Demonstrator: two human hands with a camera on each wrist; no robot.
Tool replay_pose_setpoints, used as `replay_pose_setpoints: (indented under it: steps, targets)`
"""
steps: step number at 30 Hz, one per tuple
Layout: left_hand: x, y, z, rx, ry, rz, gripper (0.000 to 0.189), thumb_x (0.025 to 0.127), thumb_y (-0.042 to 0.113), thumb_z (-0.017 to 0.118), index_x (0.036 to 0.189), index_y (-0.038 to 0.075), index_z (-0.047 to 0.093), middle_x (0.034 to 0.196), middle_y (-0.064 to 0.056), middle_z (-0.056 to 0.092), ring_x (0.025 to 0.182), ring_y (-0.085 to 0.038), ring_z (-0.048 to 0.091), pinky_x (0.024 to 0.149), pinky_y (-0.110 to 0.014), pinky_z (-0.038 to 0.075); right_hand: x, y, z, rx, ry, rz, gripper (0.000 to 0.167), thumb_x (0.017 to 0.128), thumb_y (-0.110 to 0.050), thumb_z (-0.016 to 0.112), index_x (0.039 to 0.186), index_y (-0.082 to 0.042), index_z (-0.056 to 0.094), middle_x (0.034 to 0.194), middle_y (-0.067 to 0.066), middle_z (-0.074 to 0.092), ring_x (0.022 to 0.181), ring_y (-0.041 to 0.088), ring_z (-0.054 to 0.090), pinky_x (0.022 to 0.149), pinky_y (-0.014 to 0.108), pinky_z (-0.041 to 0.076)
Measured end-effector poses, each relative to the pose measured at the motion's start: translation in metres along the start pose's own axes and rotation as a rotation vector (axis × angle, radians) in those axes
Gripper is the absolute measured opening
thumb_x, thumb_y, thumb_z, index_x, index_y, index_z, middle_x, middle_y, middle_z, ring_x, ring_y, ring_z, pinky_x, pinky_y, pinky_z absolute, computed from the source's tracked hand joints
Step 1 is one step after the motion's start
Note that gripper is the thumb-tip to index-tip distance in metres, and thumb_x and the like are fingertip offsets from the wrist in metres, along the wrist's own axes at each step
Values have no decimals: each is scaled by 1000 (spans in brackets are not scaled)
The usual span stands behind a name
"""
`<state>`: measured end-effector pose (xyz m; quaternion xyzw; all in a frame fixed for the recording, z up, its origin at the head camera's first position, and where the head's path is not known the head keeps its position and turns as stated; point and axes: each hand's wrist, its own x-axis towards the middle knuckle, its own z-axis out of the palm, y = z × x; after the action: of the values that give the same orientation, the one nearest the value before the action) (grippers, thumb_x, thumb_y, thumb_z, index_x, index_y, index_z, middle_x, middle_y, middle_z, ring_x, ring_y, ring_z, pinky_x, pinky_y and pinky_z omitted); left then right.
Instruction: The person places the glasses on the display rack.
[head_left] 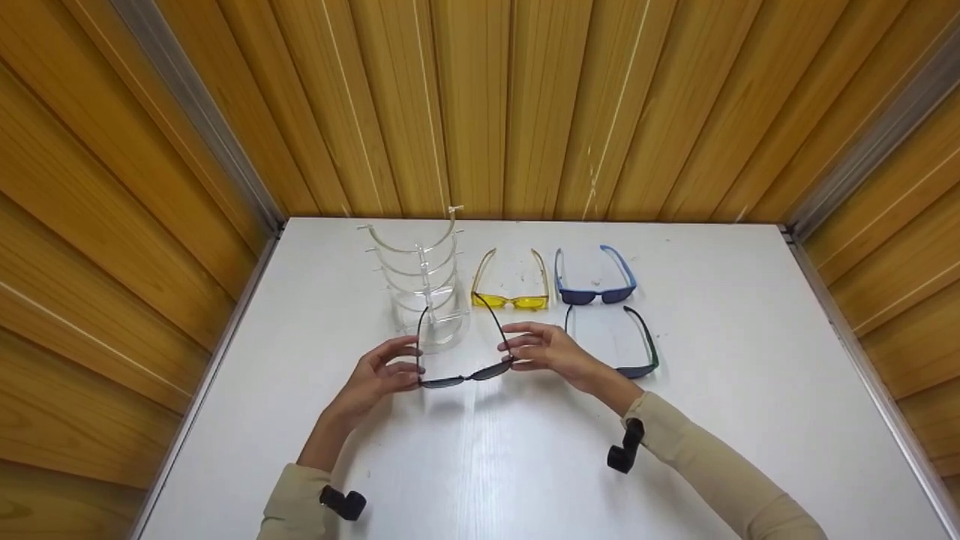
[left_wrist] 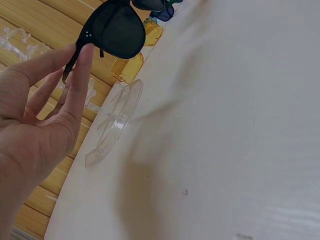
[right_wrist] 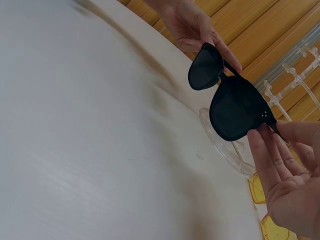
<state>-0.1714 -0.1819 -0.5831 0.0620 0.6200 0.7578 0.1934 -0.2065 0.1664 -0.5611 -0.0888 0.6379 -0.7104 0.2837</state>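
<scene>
Black sunglasses (head_left: 491,370) are held up over the table, arms unfolded and pointing away, lenses toward me. My left hand (head_left: 375,375) pinches their left arm by the hinge, thumb on one side and fingers on the other, as the left wrist view shows. On the other side, my right hand (head_left: 555,356) grips the right arm near its hinge. Just behind the sunglasses stands a clear display stand (head_left: 425,274) with several curved tiers, no glasses seen on it. In the right wrist view the dark lens (right_wrist: 237,110) faces the camera, with the stand's base (right_wrist: 220,142) behind it.
Yellow glasses (head_left: 531,303) lie right of the stand, with blue-framed sunglasses (head_left: 581,297) beside them. Nearer, dark sunglasses with a green arm (head_left: 651,351) are partly covered by my right hand. Wood-patterned walls (head_left: 510,112) enclose the white table (head_left: 720,300) at the back and sides.
</scene>
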Motion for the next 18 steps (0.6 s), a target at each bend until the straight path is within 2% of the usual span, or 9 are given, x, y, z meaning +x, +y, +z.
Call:
replay_pose_setpoints:
  steps: [5, 10, 15, 18]
  targets:
    - [-3, 1, 0, -13, -10, 0, 68, 89, -7, 71, 150, -3, 41, 131, -13, 55, 105, -16, 70, 89, -35, 64, -1, 1, 1, 7, -15, -5, 54, 98, 0, 62, 147, 10, 44, 131, 26, 67, 104, 16, 74, 96, 37, 61]
    - [-6, 1, 0, -28, -15, 11, 70, 89, -7, 71, 150, -6, 38, 132, -17, 54, 104, -17, 70, 88, -36, 64, -1, 2, 2, 3, -16, -9, 54, 97, -1, 63, 146, 11, 45, 127, 20, 70, 104, 16, 74, 96, 37, 61]
    - [-5, 1, -4, -25, -7, 17, 69, 89, -7, 71, 150, -5, 39, 130, -13, 55, 105, -16, 70, 89, -34, 64, 4, 1, 4, 7, -16, -17, 51, 98, 1, 60, 146, 11, 46, 131, 26, 66, 105, 17, 73, 98, 38, 61]
    - [-4, 2, -8, -19, -6, 20, 66, 89, -6, 72, 149, -1, 44, 132, -15, 55, 106, -17, 69, 90, -35, 63, 8, 0, 6, 11, -13, -19, 49, 98, 1, 61, 144, 9, 49, 135, 31, 62, 105, 17, 74, 98, 38, 60]
